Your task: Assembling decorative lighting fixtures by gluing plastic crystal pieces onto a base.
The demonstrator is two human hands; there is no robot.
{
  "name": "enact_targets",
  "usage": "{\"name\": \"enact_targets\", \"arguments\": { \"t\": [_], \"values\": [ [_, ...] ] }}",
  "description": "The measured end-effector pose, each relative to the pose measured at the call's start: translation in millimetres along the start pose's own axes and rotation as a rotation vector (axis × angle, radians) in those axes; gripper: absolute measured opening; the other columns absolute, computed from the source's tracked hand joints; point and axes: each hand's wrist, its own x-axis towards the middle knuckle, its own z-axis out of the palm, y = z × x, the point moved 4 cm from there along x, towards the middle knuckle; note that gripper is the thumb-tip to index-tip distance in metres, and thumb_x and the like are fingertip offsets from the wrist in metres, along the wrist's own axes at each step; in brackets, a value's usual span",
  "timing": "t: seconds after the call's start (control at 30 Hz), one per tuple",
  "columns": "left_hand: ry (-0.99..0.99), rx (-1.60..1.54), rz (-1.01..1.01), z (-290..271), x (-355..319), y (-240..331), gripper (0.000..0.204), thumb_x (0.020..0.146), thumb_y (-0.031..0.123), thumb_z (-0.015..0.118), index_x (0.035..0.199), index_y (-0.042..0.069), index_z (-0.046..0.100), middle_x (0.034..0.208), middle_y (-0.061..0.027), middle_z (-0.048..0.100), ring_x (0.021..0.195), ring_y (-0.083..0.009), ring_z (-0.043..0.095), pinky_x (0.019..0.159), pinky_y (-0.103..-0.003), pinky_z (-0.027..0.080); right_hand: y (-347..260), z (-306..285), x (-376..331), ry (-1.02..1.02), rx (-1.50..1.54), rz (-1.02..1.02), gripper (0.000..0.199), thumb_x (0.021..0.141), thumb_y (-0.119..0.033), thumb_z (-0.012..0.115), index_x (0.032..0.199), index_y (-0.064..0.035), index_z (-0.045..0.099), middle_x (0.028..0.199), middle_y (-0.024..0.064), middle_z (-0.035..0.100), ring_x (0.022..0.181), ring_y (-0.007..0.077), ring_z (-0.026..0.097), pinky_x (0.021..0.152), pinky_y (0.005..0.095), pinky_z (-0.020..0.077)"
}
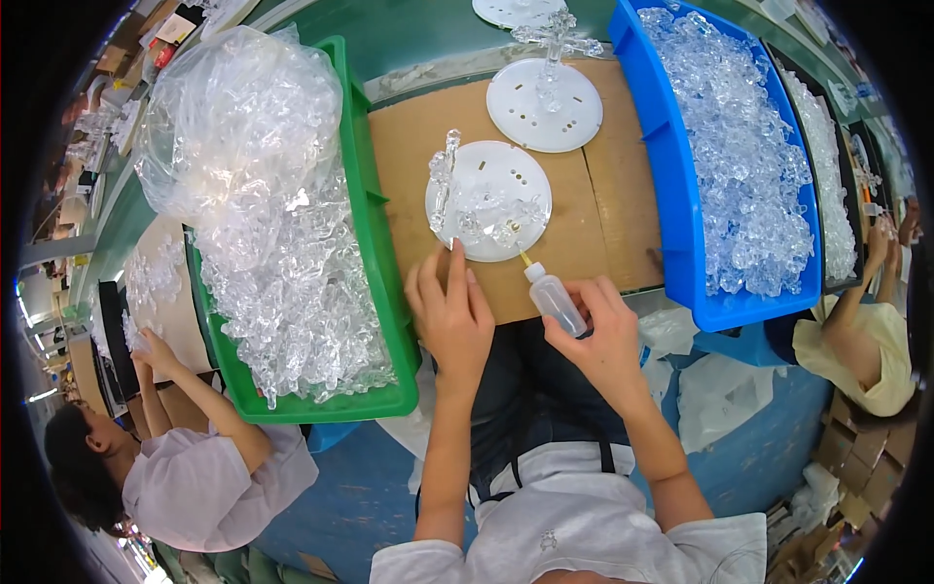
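Left hand: the left hand point(450, 316) lies flat on the cardboard sheet point(603, 219), fingers loosely apart, holding nothing; its fingertips touch the near rim of the white disc point(484, 167).
Right hand: the right hand point(605, 336) is clamped around a small squeeze bottle point(555, 297), nozzle aimed toward 11 o'clock at the disc's rim.
White disc: at 12 o'clock from the left hand, bearing clear plastic pieces point(486, 219).
Second disc point(559, 122): farther out at 12 o'clock, a clear upright piece on it.
Green bin point(375, 224): at 9 o'clock, heaped with clear parts and a bag.
Blue bin point(676, 195): at 2 o'clock, full of clear parts.
Co-workers: at 8 and 3 o'clock, well apart.
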Motion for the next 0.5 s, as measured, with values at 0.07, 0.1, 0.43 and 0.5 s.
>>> {"name": "enact_targets", "arguments": {
  "t": [0.07,0.1,0.43,0.5],
  "values": [
    [-0.059,-0.053,-0.004,6,-1,-3,0.037,0.083,0.001,0.055,0.120,0.001,0.058,0.122,-0.0176,0.053,0.112,-0.0351,0.048,0.093,-0.044,0.039,-1,0,1,0.019,0.000,-0.013,0.029,0.067,-0.012,0.072,0.092,-0.0017,0.063,0.079,0.0086,0.056,0.061,0.0194,0.055,0.054,0.0295,0.0449],
    [-0.118,-0.105,-0.007,10,-2,-4,0.036,0.085,0.002,0.054,0.120,0.002,0.059,0.131,-0.0179,0.049,0.121,-0.0375,0.043,0.101,-0.045,0.033,-1,-1,1,0.020,-0.001,-0.011,0.029,0.067,-0.012,0.072,0.092,-0.0017,0.063,0.079,0.0086,0.056,0.061,0.0194,0.055,0.054,0.0295,0.0449],
    [-0.145,-0.132,0.018,7,-17,-2,0.039,0.081,0.000,0.054,0.119,-0.004,0.056,0.128,-0.0193,0.051,0.120,-0.0374,0.046,0.100,-0.047,0.038,-1,-14,-19,-0.029,0.107,0.091,0.029,0.068,-0.011,0.072,0.093,-0.0016,0.062,0.080,0.0071,0.056,0.067,0.0171,0.057,0.057,0.0260,0.0449],
    [-0.196,-0.113,0.000,-2,-23,7,0.039,0.078,-0.001,0.056,0.117,-0.005,0.057,0.124,-0.0201,0.053,0.117,-0.0371,0.048,0.098,-0.047,0.040,-1,-3,-28,-0.082,0.177,0.104,0.030,0.069,-0.011,0.073,0.096,-0.0016,0.062,0.083,0.0068,0.056,0.069,0.0170,0.058,0.059,0.0262,0.0459]
  ]
}}
